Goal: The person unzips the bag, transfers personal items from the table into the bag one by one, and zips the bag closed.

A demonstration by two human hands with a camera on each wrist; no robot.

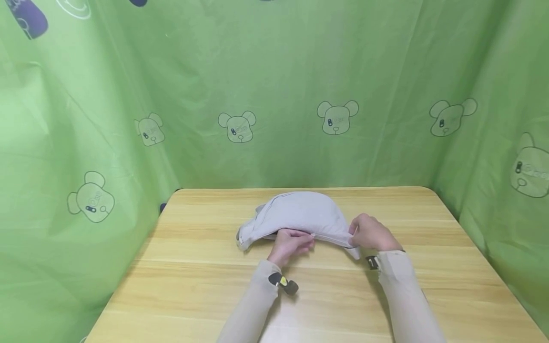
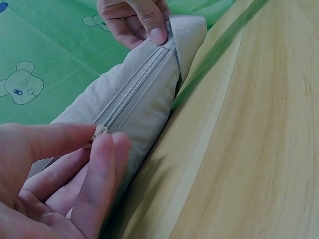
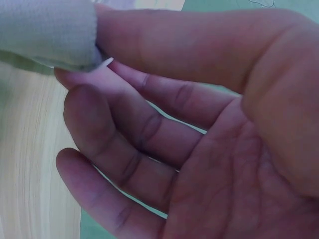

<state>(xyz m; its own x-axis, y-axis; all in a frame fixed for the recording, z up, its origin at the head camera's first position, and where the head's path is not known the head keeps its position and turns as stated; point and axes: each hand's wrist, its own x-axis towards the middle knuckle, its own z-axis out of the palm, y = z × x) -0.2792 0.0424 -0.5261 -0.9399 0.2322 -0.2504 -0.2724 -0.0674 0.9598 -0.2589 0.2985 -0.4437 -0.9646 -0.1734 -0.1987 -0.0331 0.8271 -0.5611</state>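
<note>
A pale grey waist bag (image 1: 304, 212) lies on the wooden table, its curved side toward the back. Along its near edge runs a zipper (image 2: 132, 94), whose teeth look meshed between the pull and the right end. My left hand (image 1: 291, 245) pinches the zipper pull (image 2: 101, 130) between thumb and fingertips, about midway along that edge. At the bag's right end, my right hand (image 1: 372, 232) grips the corner beside a folded webbing strap (image 2: 191, 42). In the right wrist view, thumb and index finger pinch the fabric (image 3: 47, 32), and the other fingers curl loosely.
The wooden table (image 1: 193, 295) reaches back to a green curtain (image 1: 283, 157) printed with bear heads, which also hangs along both sides. Each wrist carries a dark strapped device, such as the left wrist camera (image 1: 284, 282).
</note>
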